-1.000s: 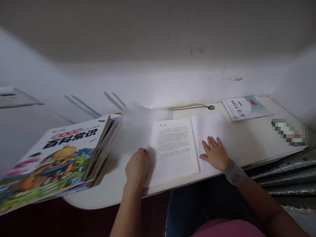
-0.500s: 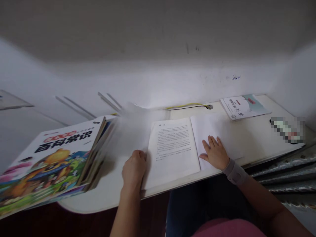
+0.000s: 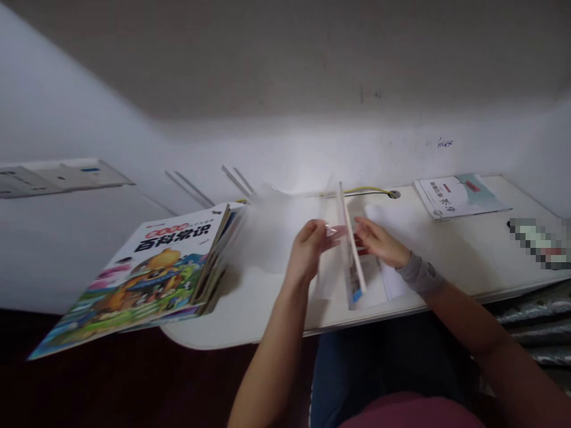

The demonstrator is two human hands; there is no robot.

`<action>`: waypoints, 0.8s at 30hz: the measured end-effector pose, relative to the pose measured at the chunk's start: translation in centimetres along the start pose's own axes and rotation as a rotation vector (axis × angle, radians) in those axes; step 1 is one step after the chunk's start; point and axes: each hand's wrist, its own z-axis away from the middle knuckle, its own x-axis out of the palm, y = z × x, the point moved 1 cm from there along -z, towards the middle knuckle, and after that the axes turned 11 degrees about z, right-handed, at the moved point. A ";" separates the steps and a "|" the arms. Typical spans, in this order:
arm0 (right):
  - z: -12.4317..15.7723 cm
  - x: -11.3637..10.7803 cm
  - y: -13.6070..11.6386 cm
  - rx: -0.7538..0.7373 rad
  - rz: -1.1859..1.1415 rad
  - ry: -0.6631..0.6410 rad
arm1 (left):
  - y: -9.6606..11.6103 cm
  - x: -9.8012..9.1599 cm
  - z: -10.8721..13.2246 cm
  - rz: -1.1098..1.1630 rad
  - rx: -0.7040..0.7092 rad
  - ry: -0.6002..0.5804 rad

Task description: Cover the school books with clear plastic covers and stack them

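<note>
A thin book [image 3: 353,249] stands on edge on the white desk, its spine side toward me and slightly blurred. My right hand [image 3: 381,242], with a grey wristband, grips it from the right, fingers against its side. My left hand [image 3: 307,241] is on the left of the book, its thumb and fingers closed on a glossy clear plastic film [image 3: 329,229]; its fingertips reach toward the book. A see-through sheet [image 3: 281,229] lies blurred on the desk left of this hand. White paper [image 3: 392,279] lies under and beside my right hand.
A stack of books with a colourful cover [image 3: 165,267] overhangs the desk's left end. Another book [image 3: 461,196] lies at the back right, near a pixelated phone-like object [image 3: 539,242]. A yellow cable [image 3: 370,190] runs to a hole by the wall.
The book that lay open flat is now closed and upright between my hands. My left hand has moved right to it; my right hand has lifted off the page. The view has shifted left.
</note>
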 end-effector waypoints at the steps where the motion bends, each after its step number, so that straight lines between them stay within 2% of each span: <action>1: -0.5 -0.7 -0.4 0.036 -0.045 0.023 | -0.1 1.2 -0.1 -0.009 0.005 -0.041; 2: -0.8 -1.6 -0.6 0.079 -0.075 0.042 | -0.3 2.1 -0.2 -0.014 0.008 -0.071; 4: -0.8 -3.1 -0.3 0.173 -0.112 0.056 | -0.3 2.5 -0.4 -0.001 0.004 -0.090; 7: -0.2 -4.0 1.1 0.257 -0.144 0.071 | -0.3 1.3 -0.5 0.081 -0.023 -0.035; 9: 0.1 -3.2 2.1 0.261 -0.125 0.070 | -0.6 0.3 -0.4 0.193 -0.067 -0.007; 11: 0.3 -1.6 2.8 0.213 -0.130 0.014 | -1.5 0.0 -0.2 0.343 -0.122 0.001; 13: 0.3 0.1 3.1 0.082 -0.183 -0.030 | -2.9 0.5 0.1 0.478 -0.160 0.004; 15: 0.3 1.2 3.4 -0.041 -0.259 -0.012 | -4.4 1.2 0.2 0.569 -0.190 0.013; 17: 0.3 1.4 3.8 -0.033 -0.319 0.030 | -5.6 1.8 0.1 0.609 -0.214 0.026; 20: 0.5 0.0 4.5 0.118 -0.325 0.098 | -5.7 1.1 -0.2 0.600 -0.212 0.072; 22: 1.0 -2.1 4.2 0.152 -0.286 0.152 | -4.6 -0.8 -0.3 0.540 -0.208 0.127; 24: 1.8 -4.9 3.3 0.129 -0.226 0.201 | -3.0 -3.7 -0.2 0.384 -0.211 0.204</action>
